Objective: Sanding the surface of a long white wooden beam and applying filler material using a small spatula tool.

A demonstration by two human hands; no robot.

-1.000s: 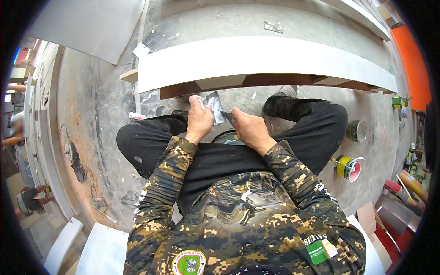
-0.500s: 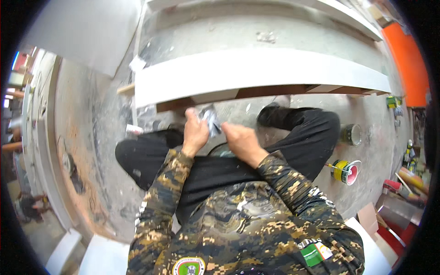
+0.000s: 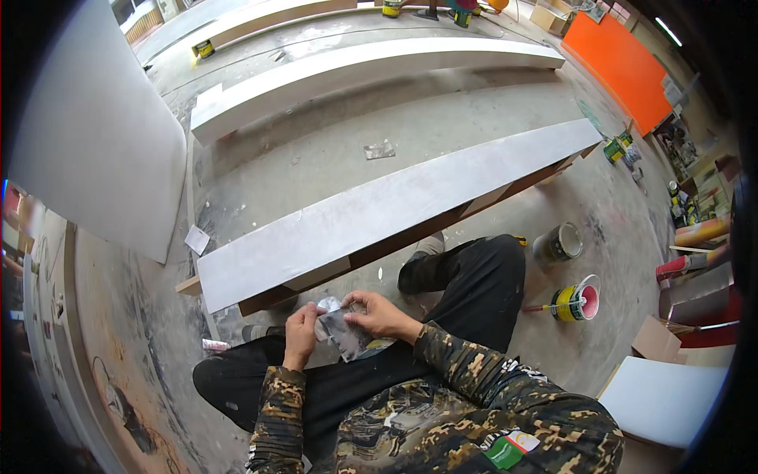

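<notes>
Both hands are over my lap, holding a crumpled grey, partly shiny sheet (image 3: 346,338) that looks like a thin plastic bag. My left hand (image 3: 301,330) pinches its upper left edge between thumb and fingers. My right hand (image 3: 382,316) grips its upper right side, fingers bent over it, while the lower part hangs down toward my black trousers. Just beyond the hands lies a long board with a white top (image 3: 395,215), raised off the floor, its brown underside showing on my side.
Another long white board (image 3: 371,65) lies farther away, with a large white panel (image 3: 103,134) at left. To my right stand a paint bucket (image 3: 575,302) with pink inside and an open can (image 3: 558,244). A small tube (image 3: 215,345) lies near my left knee. An orange panel (image 3: 620,71) stands far right.
My view has lifted and turned, so more of the far floor shows. My hands have come closer together on the sheet, which is now spread more flatly between them.
</notes>
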